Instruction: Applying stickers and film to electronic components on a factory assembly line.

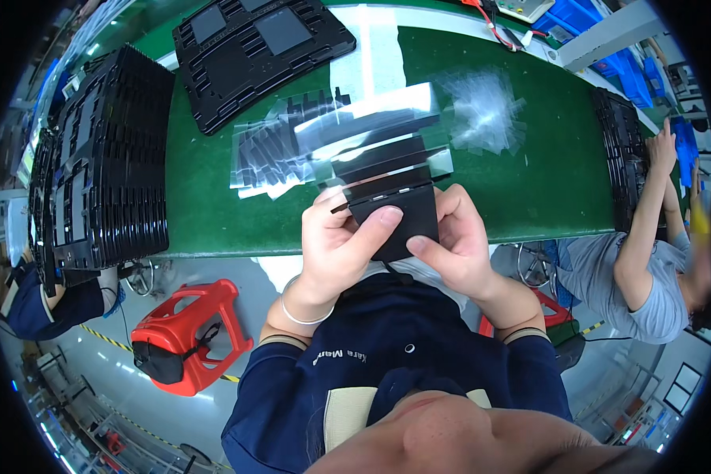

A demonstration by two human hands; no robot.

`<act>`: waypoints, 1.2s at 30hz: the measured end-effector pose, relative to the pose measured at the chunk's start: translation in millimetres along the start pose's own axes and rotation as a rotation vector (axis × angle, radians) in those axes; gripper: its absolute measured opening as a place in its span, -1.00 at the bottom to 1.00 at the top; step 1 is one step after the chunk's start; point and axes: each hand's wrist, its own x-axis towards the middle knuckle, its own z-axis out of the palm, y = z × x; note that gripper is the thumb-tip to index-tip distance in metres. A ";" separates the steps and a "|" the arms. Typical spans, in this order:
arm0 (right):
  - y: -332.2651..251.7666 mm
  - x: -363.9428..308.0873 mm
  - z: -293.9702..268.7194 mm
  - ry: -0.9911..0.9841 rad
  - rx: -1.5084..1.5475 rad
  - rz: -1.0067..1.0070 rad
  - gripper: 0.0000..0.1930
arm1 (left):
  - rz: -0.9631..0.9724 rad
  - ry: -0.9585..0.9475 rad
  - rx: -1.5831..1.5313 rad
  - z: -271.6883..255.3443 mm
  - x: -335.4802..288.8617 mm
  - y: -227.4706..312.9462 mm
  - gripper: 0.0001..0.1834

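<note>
My left hand (337,243) and my right hand (460,246) both grip a black flat rectangular piece (399,221) above the near edge of the bench. Both thumbs press on its face; the other fingers are mostly hidden beneath. Black strips (379,158) and glossy clear film (371,118) extend from its far side; I cannot tell how they are joined. Left of the film, a spread of clear sheets with black strips (272,154) lies on the green mat (205,205). To the right is a loose heap of clear film pieces (483,110).
A black tray holding grey panels (253,67) lies at the far left. Tall stacked black trays (110,158) stand along the left side, and more trays (620,150) at the right, near another person's arm (648,213). A red stool (189,332) is at lower left.
</note>
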 end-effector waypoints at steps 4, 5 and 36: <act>-13.2 4.9 -15.9 0.017 -0.037 -0.054 -0.68 | -0.001 -0.063 0.118 -0.3 -3.1 1.9 -0.76; -16.3 12.5 -22.2 0.017 -0.066 -0.116 -0.61 | -0.006 -0.069 0.129 0.3 -3.9 0.6 -0.77; -13.9 9.4 -25.6 0.104 -0.397 -0.249 -0.81 | 0.288 -0.111 0.344 -4.9 0.9 -7.8 -0.80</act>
